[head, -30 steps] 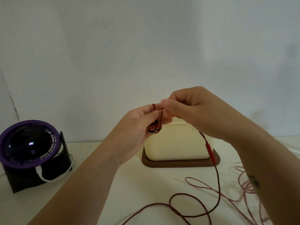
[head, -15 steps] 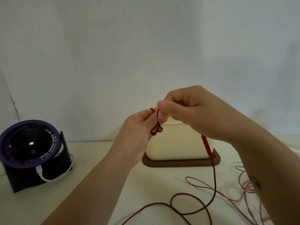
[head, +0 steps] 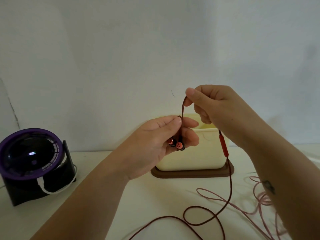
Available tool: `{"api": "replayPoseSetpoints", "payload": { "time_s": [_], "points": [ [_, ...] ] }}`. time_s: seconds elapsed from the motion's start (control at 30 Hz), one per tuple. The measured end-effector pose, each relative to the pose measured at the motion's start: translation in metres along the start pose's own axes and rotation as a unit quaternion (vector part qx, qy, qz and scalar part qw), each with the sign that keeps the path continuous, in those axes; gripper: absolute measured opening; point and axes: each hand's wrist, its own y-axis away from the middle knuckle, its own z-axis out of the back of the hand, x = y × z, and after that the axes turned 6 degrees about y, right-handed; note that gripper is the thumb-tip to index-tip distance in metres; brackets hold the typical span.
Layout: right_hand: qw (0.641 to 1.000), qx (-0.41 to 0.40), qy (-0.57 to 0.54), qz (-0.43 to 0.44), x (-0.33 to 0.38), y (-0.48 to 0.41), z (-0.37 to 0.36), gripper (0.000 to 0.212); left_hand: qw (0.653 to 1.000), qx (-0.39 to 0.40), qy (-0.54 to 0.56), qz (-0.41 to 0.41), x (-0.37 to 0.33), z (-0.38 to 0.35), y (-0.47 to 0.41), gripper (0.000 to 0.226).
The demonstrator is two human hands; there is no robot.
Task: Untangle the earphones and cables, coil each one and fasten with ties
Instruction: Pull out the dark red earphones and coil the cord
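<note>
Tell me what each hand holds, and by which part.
Both hold the dark red earphones. The left hand pinches them just above the earbuds; the right hand pinches the cable higher up, before the inline remote.

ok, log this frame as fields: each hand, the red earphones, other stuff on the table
left hand: grip pinching dark red braided earphone cable just above its two orange-faced earbuds
right hand: pinches same cable higher up
inline remote: red, hanging below right hand
slack: loose loops on white table
nearby: pink cable, right; cream box on brown base; purple desk fan, left
</note>
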Motion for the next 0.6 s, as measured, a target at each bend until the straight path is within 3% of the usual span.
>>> {"api": "replayPoseSetpoints", "payload": {
  "time_s": [0.13,0.33,0.47,0.6],
  "points": [
    [0.999,0.048,0.008,-0.012,-0.012,0.000,-0.011,0.036,0.997,0.037,0.057,-0.027,-0.015,-0.003,0.004,0.027],
    [0.981,0.191,0.029,-0.023,-0.010,0.009,-0.033,0.035,0.978,-0.057,0.157,-0.123,-0.025,0.003,-0.001,0.030],
    [0.975,0.203,0.089,-0.004,0.002,0.011,-0.035,0.034,0.976,-0.136,0.119,-0.119,-0.019,0.016,-0.004,0.026],
    [0.956,0.232,0.178,0.018,0.014,0.016,-0.028,0.023,0.985,-0.146,0.030,-0.085,-0.012,0.021,-0.004,0.028]
  ]
}}
